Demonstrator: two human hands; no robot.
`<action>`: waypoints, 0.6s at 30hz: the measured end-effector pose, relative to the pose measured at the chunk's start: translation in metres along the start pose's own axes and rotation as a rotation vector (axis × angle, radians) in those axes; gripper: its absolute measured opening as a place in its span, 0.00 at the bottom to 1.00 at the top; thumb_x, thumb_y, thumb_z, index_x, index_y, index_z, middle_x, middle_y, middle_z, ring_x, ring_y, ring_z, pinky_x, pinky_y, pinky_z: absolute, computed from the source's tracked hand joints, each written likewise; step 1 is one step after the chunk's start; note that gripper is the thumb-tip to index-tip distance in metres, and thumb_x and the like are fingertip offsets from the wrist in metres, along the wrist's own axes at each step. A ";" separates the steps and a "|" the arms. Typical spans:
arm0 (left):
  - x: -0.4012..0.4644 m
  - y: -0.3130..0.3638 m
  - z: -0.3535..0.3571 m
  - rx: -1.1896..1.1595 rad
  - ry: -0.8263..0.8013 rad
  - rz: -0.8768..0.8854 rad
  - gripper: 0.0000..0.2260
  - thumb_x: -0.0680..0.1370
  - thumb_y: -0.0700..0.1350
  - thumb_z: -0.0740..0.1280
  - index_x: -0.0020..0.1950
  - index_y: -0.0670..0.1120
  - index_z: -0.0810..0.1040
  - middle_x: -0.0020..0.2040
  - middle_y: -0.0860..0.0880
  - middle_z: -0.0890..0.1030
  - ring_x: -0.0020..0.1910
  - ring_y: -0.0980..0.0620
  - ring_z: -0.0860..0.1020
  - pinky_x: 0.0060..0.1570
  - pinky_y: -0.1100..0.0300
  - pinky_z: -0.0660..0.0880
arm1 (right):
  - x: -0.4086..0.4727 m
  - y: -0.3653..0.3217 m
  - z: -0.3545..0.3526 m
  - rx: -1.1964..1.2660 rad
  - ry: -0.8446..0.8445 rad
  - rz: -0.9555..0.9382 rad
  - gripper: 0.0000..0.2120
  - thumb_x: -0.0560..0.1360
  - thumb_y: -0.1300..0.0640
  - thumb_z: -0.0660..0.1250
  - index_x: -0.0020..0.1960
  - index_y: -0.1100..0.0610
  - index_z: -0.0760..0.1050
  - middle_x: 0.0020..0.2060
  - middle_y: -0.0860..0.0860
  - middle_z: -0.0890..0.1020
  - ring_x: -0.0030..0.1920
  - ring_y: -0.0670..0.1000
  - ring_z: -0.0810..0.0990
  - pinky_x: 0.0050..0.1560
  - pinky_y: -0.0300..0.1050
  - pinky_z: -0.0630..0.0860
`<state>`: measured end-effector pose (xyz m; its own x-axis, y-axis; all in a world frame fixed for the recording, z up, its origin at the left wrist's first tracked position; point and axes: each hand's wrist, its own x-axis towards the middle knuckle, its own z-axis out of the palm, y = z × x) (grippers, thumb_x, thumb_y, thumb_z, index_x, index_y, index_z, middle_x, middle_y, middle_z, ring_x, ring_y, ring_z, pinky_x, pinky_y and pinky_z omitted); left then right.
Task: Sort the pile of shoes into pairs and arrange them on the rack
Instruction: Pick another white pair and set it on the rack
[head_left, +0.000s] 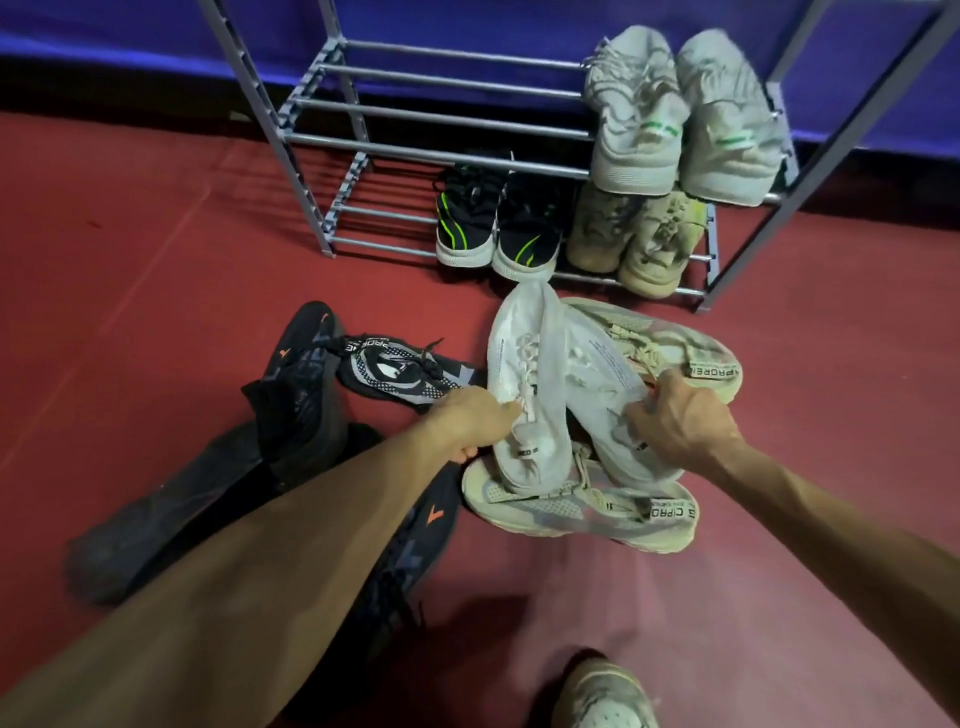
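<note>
white shoes in left hand and right hand, on red floor

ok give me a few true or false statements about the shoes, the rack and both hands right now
1. Each hand grips one white shoe: left hand on the left white shoe, right hand on the right white shoe. True.
2. The rack holds no shoes. False: three pairs sit on it.
3. The black shoes with green stripes are on the lower shelf. True.
4. The dark shoes with orange marks are on the rack. False: they lie on the floor.
</note>
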<state>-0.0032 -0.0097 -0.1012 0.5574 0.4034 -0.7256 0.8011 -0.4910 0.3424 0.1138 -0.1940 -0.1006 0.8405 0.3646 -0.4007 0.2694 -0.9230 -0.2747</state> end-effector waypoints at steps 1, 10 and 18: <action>0.000 0.000 -0.001 -0.040 -0.002 0.013 0.20 0.80 0.55 0.56 0.36 0.41 0.72 0.31 0.45 0.75 0.25 0.50 0.71 0.23 0.63 0.68 | 0.002 0.002 -0.003 -0.038 -0.018 -0.054 0.12 0.77 0.52 0.62 0.52 0.61 0.69 0.42 0.60 0.80 0.39 0.59 0.79 0.36 0.50 0.75; -0.032 0.011 0.008 0.125 0.598 0.189 0.14 0.79 0.41 0.54 0.50 0.39 0.79 0.51 0.37 0.82 0.51 0.36 0.79 0.43 0.53 0.71 | -0.015 -0.014 -0.011 -0.098 0.314 -0.460 0.12 0.80 0.52 0.55 0.39 0.55 0.64 0.30 0.54 0.76 0.28 0.57 0.74 0.28 0.50 0.72; -0.049 -0.018 -0.027 -0.023 0.962 0.446 0.13 0.81 0.45 0.56 0.36 0.46 0.66 0.37 0.42 0.77 0.38 0.38 0.77 0.38 0.50 0.69 | -0.019 -0.051 -0.027 0.122 0.540 -0.576 0.10 0.81 0.53 0.57 0.42 0.52 0.62 0.34 0.51 0.71 0.29 0.58 0.71 0.30 0.51 0.68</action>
<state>-0.0385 0.0004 -0.0556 0.7317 0.6369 0.2429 0.4799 -0.7344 0.4800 0.0968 -0.1568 -0.0547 0.7049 0.6412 0.3034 0.7034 -0.5765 -0.4159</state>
